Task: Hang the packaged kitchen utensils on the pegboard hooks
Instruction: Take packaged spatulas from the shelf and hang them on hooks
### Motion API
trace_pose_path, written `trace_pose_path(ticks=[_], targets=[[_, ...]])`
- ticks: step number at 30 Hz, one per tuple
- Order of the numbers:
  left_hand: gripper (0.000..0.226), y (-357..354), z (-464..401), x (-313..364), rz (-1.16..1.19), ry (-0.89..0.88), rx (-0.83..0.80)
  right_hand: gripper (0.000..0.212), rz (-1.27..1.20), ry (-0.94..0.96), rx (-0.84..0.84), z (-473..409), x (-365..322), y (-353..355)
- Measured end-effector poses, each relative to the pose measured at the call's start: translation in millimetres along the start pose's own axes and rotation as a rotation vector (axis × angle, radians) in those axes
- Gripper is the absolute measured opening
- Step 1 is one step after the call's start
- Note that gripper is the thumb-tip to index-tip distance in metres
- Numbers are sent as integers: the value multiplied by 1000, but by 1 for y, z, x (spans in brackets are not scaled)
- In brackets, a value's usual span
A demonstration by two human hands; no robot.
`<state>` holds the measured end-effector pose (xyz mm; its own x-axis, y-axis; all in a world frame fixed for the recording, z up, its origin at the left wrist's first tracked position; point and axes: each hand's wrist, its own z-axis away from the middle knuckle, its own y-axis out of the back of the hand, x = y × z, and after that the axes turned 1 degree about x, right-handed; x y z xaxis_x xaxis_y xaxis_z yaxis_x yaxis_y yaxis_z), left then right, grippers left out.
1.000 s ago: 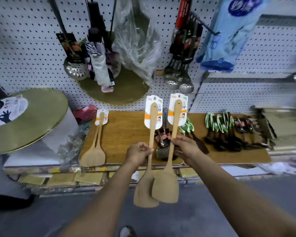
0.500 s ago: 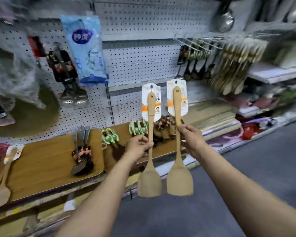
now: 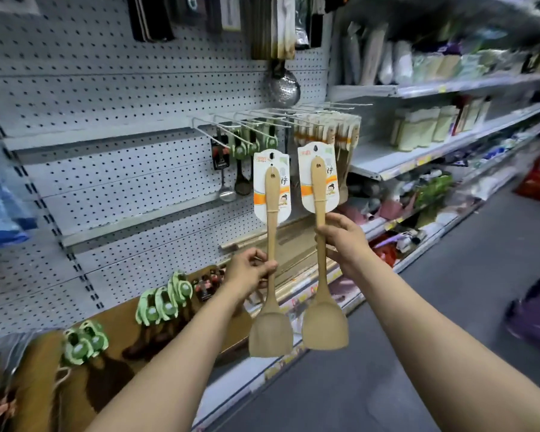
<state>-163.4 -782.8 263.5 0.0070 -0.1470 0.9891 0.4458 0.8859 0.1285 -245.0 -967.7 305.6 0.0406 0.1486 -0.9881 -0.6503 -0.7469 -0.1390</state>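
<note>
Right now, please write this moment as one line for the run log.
left hand: grips left spatula | right hand: grips right spatula | both upright, cards up | hooks: ahead, not reached

A grey pegboard wall [image 3: 106, 98] fills the view from 9 to 12 o'clock. At 1 to 3 o'clock, grey shelves [image 3: 449, 85] stocked with packaged goods run away down the aisle. A grey floor [image 3: 449, 307] spreads from 3 to 6 o'clock. A brown-topped surface [image 3: 119, 363] sits at 7 o'clock.
</note>
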Motion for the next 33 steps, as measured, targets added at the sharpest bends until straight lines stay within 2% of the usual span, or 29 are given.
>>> trace_pose_path(ticks=[4,10,16,24,29,33], targets=[[20,-75,-84,22,58,-29,-39,4,2,1,14,-90,-24,45],[22,-163,-183,49,66,-28,-46,24,54,-8,69,-202,-52,101],[20,-209,-256,57,15,-5,-22,14,5,-36,20,-302,-55,135],[16,-256,-343,49,6,62,139,21,56,-107,-108,-443,-44,151],[15,-307,-384,53,3,72,316,27,145,-88,-277,-525,-46,163],[15,-334,-403,55,9,102,405,29,124,-110,-369,-559,-44,166]])
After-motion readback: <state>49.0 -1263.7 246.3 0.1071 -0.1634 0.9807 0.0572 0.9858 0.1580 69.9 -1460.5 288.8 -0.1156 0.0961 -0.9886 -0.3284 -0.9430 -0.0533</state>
